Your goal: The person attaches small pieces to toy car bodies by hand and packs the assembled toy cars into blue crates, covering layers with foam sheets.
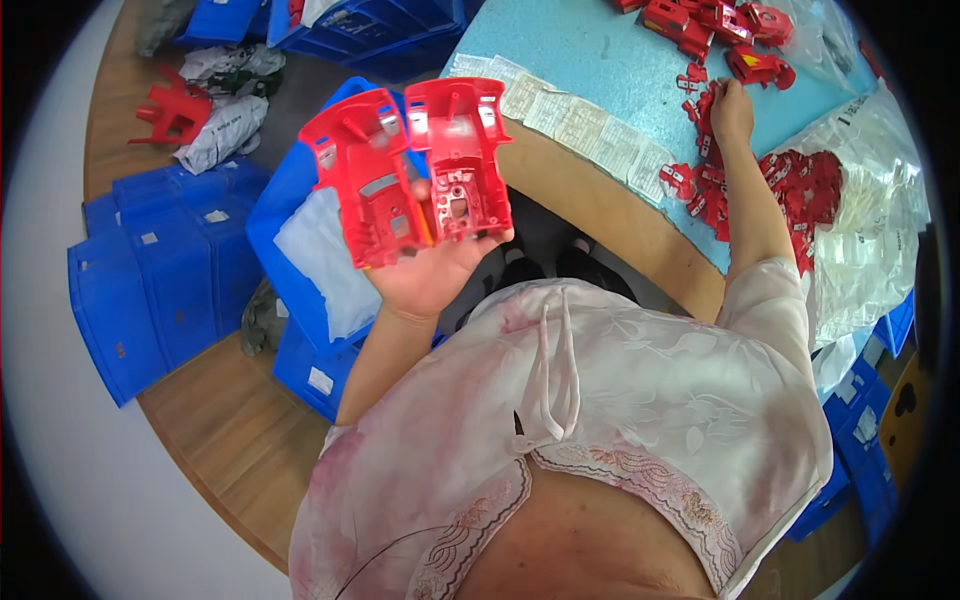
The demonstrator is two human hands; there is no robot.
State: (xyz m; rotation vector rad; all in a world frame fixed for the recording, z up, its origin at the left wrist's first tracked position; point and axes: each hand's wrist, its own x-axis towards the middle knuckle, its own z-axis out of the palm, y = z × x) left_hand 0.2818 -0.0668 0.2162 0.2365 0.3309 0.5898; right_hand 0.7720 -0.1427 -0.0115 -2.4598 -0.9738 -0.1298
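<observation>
My left hand [432,275] is raised on the left side, closed around two red plastic toy car body shells. The left shell [378,180] and the right shell [460,165] stand side by side, hollow insides showing, with moulded pegs and cut-outs. Over the table, my right hand [733,112] is at the edge of a pile of small red plastic parts [712,190], its fingers curled down and pinched together. Whatever lies between those fingertips is too small to make out.
Several assembled red car bodies [690,25] lie at the far side of the blue tabletop [570,60]. Paper sheets [580,125] line its near edge. A clear plastic bag [870,200] spills small red parts. Below my left hand stands a blue bin [275,215]; more blue crates [165,265] are further left.
</observation>
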